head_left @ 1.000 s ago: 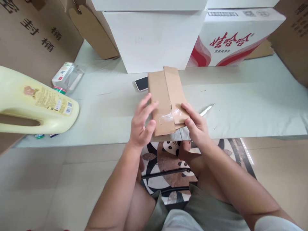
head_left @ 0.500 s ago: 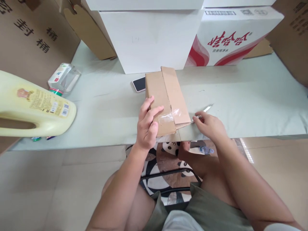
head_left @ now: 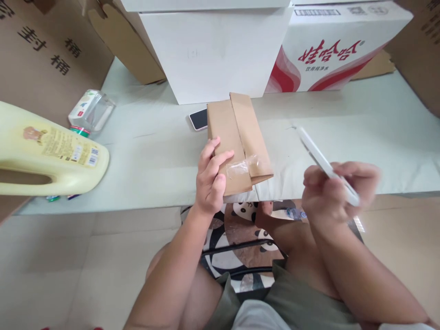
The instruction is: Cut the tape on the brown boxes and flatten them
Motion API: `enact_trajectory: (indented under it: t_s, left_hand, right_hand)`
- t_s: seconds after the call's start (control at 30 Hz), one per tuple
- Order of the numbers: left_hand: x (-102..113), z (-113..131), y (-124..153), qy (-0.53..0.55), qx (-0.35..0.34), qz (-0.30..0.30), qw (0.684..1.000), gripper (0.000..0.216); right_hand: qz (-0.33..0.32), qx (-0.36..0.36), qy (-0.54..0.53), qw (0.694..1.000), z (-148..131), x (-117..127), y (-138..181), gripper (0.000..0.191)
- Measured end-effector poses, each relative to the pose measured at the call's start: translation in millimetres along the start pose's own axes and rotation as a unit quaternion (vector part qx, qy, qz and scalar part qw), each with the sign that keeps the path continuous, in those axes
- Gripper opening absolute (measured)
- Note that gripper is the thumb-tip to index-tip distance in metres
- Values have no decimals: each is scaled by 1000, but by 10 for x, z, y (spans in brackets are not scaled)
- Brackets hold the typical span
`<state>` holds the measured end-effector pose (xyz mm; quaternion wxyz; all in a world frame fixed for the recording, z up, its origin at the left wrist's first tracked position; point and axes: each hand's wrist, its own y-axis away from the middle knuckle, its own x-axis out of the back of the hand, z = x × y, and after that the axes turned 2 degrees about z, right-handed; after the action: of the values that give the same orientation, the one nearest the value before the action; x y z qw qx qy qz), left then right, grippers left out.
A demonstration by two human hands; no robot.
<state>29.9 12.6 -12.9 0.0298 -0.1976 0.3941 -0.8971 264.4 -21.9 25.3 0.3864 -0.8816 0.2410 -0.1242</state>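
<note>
A small brown cardboard box (head_left: pixel 222 133) rests near the front edge of the table. Clear tape (head_left: pixel 238 169) crosses its seam at the near end, and one flap (head_left: pixel 252 133) stands slightly raised along the right. My left hand (head_left: pixel 211 176) holds the box from its left side, fingers spread on the top. To the right of the box, my right hand (head_left: pixel 338 192) is lifted above the table edge, blurred by motion. Its fingers are closed around a slim white utility knife (head_left: pixel 321 160), whose far end points up and left. The tip is too blurred to make out.
A phone (head_left: pixel 198 120) lies partly behind the box. At left are a large yellow jug (head_left: pixel 68 156) and a clear bottle (head_left: pixel 91 112) on its side. White cartons (head_left: pixel 213 55) and a red-and-white carton (head_left: pixel 319 59) line the back of the table (head_left: pixel 147 160).
My right hand has picked the utility knife up off the table and moved right, turning it so it points up-left. My left hand and the box have stayed in place.
</note>
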Motion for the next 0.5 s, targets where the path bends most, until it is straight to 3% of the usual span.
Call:
enact_trajectory:
  t_s: [0.1,0.2,0.37,0.5]
  left_hand:
    - [-1,24,12,-19,13,-3,1000,48]
    - [-6,35,26,-27,20,1,999,49]
    - [-17,55,27,-26,29,-2,999,49]
    - [-60,118,26,-20,24,7,999,46]
  right_hand:
    - [-14,35,-12,999,-234,-6,16,28]
    - [-45,3,32,998,-367,37,73,38]
    - [-112,-71,-23,991,-418,123,123,14]
    - [-141,-67,-48,987,-431,111,94,19]
